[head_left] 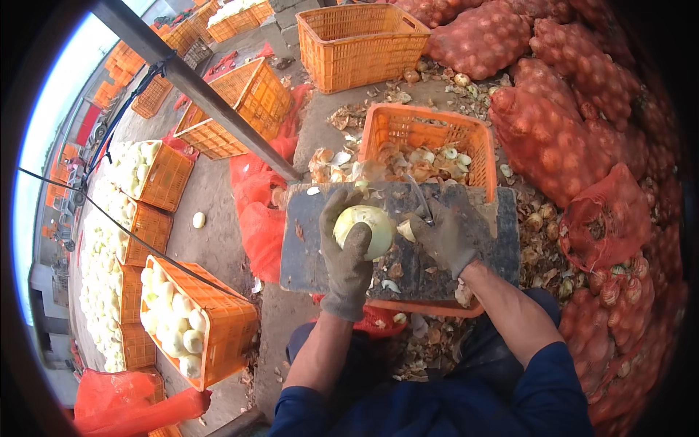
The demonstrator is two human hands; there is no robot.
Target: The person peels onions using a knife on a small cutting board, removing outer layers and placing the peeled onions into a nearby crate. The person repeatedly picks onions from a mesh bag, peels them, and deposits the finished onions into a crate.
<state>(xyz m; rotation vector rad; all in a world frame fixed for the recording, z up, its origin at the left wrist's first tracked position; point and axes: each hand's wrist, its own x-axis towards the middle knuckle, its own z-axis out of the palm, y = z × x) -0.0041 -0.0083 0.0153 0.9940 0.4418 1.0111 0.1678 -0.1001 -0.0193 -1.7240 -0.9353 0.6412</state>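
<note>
Gloved in grey, my left hand (348, 257) grips a large pale peeled onion (374, 226) above a dark, worn board (311, 257). To the right, my right hand (445, 235), in a matching glove, is closed around a knife (419, 198) whose blade points up and to the left. A small cut piece of onion (406, 230) is beside the fingers of the right hand. Skins and scraps lie scattered on the board, which rests across an orange plastic crate (486, 142) that holds onion skins and trimmings.
Red mesh sacks of onions (546, 136) are piled along the right. At the lower left stands an orange crate of peeled onions (226, 328), with more filled crates (166, 177) behind. A metal post (218, 112) slants down to the board's far left corner. An empty crate (355, 65) stands ahead.
</note>
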